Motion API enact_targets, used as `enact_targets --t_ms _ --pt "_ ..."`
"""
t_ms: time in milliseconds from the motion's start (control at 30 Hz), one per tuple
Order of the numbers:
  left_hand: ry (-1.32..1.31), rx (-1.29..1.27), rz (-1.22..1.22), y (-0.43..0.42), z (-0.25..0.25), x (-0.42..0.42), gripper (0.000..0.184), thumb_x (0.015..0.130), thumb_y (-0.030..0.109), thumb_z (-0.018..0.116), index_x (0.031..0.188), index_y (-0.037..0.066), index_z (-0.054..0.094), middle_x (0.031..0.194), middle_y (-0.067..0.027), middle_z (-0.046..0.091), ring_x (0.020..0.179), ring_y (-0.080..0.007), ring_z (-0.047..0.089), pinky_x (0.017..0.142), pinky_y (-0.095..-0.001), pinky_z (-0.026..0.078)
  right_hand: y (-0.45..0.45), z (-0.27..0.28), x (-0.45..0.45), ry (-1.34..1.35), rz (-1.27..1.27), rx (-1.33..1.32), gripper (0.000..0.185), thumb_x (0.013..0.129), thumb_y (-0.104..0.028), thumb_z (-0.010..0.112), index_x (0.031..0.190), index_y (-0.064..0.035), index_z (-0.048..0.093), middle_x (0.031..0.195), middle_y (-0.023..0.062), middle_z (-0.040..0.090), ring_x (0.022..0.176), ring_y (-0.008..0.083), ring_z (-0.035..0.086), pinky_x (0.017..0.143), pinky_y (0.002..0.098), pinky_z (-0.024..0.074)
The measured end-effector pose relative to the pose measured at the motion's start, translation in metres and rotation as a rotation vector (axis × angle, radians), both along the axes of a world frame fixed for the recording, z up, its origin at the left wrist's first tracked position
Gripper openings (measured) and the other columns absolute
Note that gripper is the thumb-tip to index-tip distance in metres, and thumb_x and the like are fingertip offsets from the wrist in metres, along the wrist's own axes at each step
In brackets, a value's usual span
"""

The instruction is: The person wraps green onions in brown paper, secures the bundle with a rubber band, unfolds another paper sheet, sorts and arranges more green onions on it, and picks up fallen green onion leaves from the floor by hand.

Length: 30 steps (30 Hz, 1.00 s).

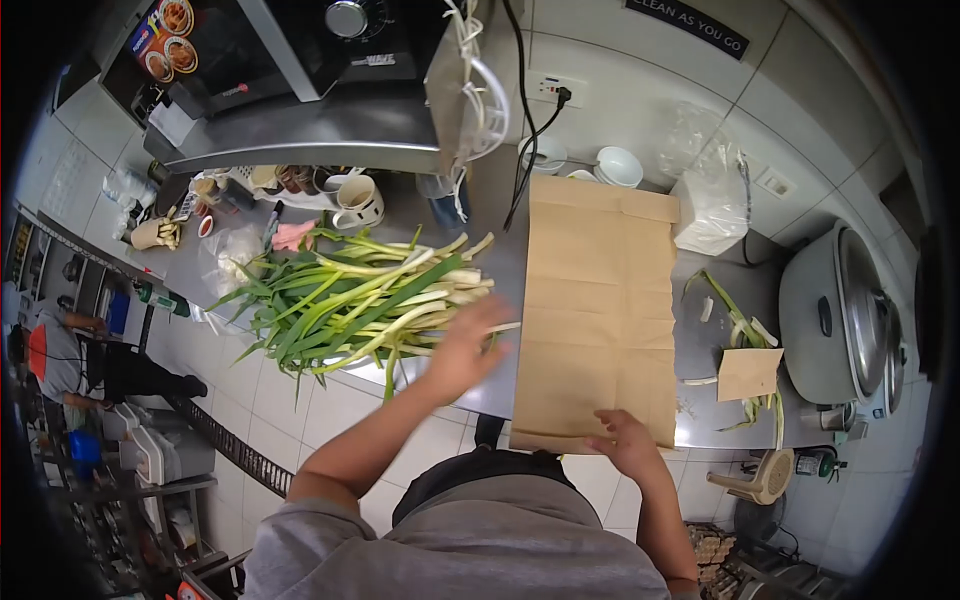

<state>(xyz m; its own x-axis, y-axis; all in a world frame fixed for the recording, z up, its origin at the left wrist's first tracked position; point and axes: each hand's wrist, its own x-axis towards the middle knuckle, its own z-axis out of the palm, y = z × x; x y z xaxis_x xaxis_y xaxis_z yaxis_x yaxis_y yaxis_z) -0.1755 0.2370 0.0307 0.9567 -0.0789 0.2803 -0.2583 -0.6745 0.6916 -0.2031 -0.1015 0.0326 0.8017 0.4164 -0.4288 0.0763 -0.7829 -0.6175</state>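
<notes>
A pile of leeks point(350, 300) lies on the steel counter, green leaves to the left and white ends to the right. My left hand point(468, 352) is over the white ends at the pile's near right side; motion blurs its fingers, and whether it grips a stalk is unclear. To the right of the pile, a large creased sheet of brown paper point(600, 300) is spread flat and reaches the counter's front edge. At its near edge, my right hand point(632, 445) has its fingers apart and holds nothing, close to or touching the paper.
Leek trimmings point(745, 325) and a small brown paper piece point(750, 374) lie right of the sheet, beside a big lidded cooker point(835, 310). Behind are a mug point(358, 203), white bowls point(619, 167) and a microwave point(330, 60). Another person point(70, 355) stands far left.
</notes>
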Motion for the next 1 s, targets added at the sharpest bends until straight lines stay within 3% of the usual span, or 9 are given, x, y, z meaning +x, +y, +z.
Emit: enact_targets --t_ms 200,400,533,567,667,700,867,933,1000 --pt "-0.179 0.104 0.571 0.122 0.024 -0.049 0.038 0.082 0.005 0.069 0.119 0.005 0.061 0.126 -0.0175 0.057 0.118 -0.0367 0.053 0.101 -0.0427 0.042 0.073 -0.005 0.016 0.227 -0.038 0.492 0.041 0.087 -0.020 0.074 0.122 -0.0040 0.061 0.106 0.0119 0.066 0.093 0.0220 0.065 0.079 0.0345 0.0538" --pt "-0.133 0.198 0.551 0.128 0.040 -0.091 0.035 0.082 0.012 0.072 0.115 0.004 0.063 0.122 -0.0191 0.059 0.113 -0.0369 0.055 0.097 -0.0415 0.045 0.164 -0.024 0.013 0.852 -0.376 0.786 0.049 0.095 -0.028 0.063 0.133 -0.0007 0.048 0.109 0.0102 0.063 0.093 0.0205 0.064 0.079 0.0334 0.0534" --pt "0.260 0.247 0.484 0.129 0.022 -0.082 0.029 0.080 0.028 0.077 0.084 0.002 0.067 0.071 -0.0138 0.063 0.068 -0.0302 0.062 0.064 -0.0389 0.050 0.201 -0.045 0.021 0.942 -0.552 0.565 0.056 0.092 -0.038 0.065 0.126 0.0026 0.047 0.096 0.0148 0.064 0.071 0.0227 0.065 0.059 0.0331 0.0550" --pt "0.224 0.324 0.461 0.124 0.014 -0.078 0.033 0.078 0.032 0.078 0.088 0.003 0.066 0.076 -0.0140 0.063 0.073 -0.0308 0.062 0.067 -0.0399 0.050 0.210 -0.057 0.018 0.812 -0.617 0.536 0.047 0.091 -0.035 0.066 0.114 0.0033 0.054 0.083 0.0144 0.064 0.057 0.0213 0.062 0.047 0.0320 0.0516" --pt "-0.045 0.469 0.352 0.127 -0.017 -0.055 0.049 0.072 0.038 0.081 0.104 0.006 0.062 0.097 -0.0148 0.061 0.093 -0.0329 0.060 0.082 -0.0436 0.048 0.225 -0.109 0.015 0.560 -0.606 0.587 0.033 0.090 -0.029 0.064 0.098 0.0023 0.059 0.074 0.0111 0.063 0.054 0.0180 0.061 0.044 0.0306 0.0490" --pt "0.112 0.464 0.282 0.131 -0.017 -0.047 0.055 0.072 0.034 0.080 0.114 0.009 0.057 0.110 -0.0150 0.056 0.104 -0.0352 0.055 0.089 -0.0456 0.044 0.230 -0.091 0.008 0.499 -0.680 0.618 0.020 0.092 -0.020 0.062 0.087 -0.0009 0.061 0.069 0.0077 0.063 0.058 0.0153 0.062 0.051 0.0294 0.0506" --pt "0.080 0.299 0.020 0.172 -0.023 -0.029 0.026 0.080 0.013 0.070 0.105 0.008 0.063 0.103 -0.0145 0.060 0.095 -0.0341 0.059 0.083 -0.0438 0.048 0.277 -0.038 -0.021 0.106 -0.842 0.853 0.008 0.092 -0.009 0.060 0.088 -0.0015 0.063 0.072 0.0068 0.063 0.057 0.0128 0.057 0.057 0.0249 0.0478" --pt "0.109 0.181 -0.042 0.189 -0.020 -0.024 0.022 0.081 0.006 0.066 0.102 0.007 0.064 0.100 -0.0144 0.061 0.091 -0.0326 0.061 0.080 -0.0421 0.050 0.293 -0.030 -0.001 -0.512 -0.504 0.407 0.012 0.090 -0.007 0.062 0.100 -0.0022 0.065 0.080 0.0106 0.065 0.068 0.0207 0.063 0.064 0.0315 0.0516" --pt "0.282 -0.084 0.075 0.195 -0.004 -0.024 0.023 0.080 -0.004 0.059 0.102 0.004 0.063 0.099 -0.0153 0.062 0.084 -0.0365 0.062 0.078 -0.0429 0.051 0.304 -0.049 0.026 -0.657 -0.335 0.345 0.018 0.086 -0.007 0.064 0.104 -0.0053 0.067 0.090 0.0114 0.065 0.079 0.0264 0.063 0.072 0.0354 0.0519"
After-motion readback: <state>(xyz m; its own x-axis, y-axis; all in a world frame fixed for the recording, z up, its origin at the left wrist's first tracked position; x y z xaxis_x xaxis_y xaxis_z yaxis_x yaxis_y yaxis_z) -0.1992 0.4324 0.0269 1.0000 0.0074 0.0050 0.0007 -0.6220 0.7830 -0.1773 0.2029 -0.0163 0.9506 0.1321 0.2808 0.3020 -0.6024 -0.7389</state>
